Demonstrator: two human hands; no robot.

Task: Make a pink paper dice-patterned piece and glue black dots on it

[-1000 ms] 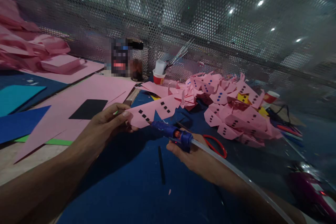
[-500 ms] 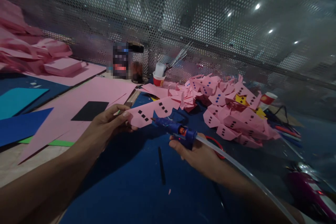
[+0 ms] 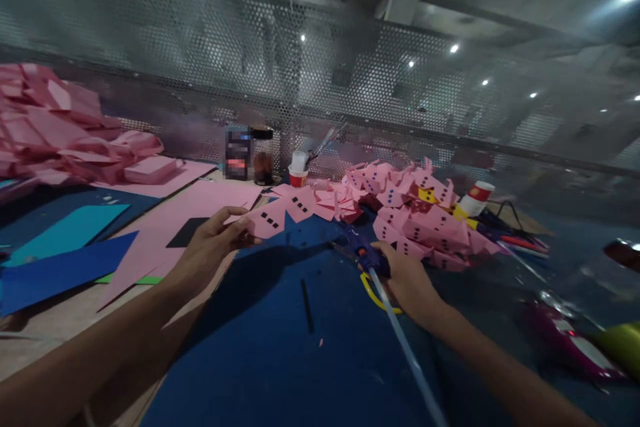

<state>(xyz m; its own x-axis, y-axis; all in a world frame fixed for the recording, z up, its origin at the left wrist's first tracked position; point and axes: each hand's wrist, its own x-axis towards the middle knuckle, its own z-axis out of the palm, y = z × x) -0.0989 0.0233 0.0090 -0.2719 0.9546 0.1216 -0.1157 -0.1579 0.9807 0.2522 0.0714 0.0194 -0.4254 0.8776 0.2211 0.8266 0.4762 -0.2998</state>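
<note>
My left hand (image 3: 220,233) pinches the left end of a pink paper piece (image 3: 273,217) with rows of small black squares, held above the blue table surface (image 3: 280,360). In my right hand (image 3: 405,280) is a blue glue gun (image 3: 367,250), with a long clear glue stick (image 3: 405,343) trailing from its back. The gun's nozzle points left, apart from the paper. A yellow loop (image 3: 377,297) shows beneath the right hand. On the table between my arms lies a thin black strip (image 3: 307,307).
Folded pink paper pieces (image 3: 420,213) are heaped behind my right hand. More pink paper (image 3: 65,123), teal (image 3: 70,233) and blue sheets (image 3: 75,270) lie left. A red-and-white cup (image 3: 299,177) and jar (image 3: 263,160) stand at the back; a purple device (image 3: 575,340) lies right.
The glue gun in my right hand has moved right and away from the pink piece, and turned. The camera view has tilted up. My left hand still holds the paper.
</note>
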